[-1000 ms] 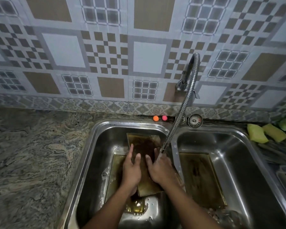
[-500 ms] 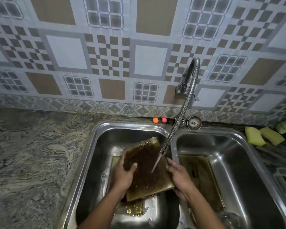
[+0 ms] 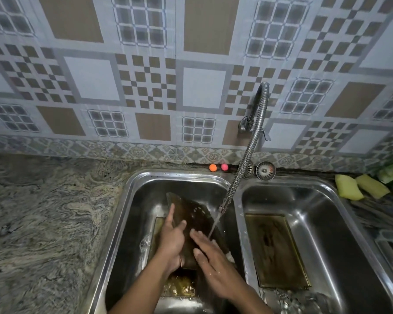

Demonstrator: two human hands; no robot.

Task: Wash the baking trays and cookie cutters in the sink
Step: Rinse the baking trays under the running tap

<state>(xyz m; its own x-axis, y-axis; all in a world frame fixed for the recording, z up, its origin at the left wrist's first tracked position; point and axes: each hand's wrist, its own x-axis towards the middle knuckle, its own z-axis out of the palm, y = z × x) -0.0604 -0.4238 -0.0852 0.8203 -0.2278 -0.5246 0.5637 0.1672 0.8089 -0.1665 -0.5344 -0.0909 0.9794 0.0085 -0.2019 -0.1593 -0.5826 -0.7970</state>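
Right hand [image 3: 210, 264] now flat on baking tray [image 3: 191, 209], fingers straight; left hand [image 3: 171, 241], fingers clamped on edge.

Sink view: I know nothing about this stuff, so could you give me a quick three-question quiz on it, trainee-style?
1. True or false: water runs from the hose tap onto the held tray.
2. The yellow sponges lie: A in the left basin; B on the right-hand counter; C on the tap.
3. Which hand lies flat on the held tray?
Key: 1 true; 2 B; 3 the right hand.
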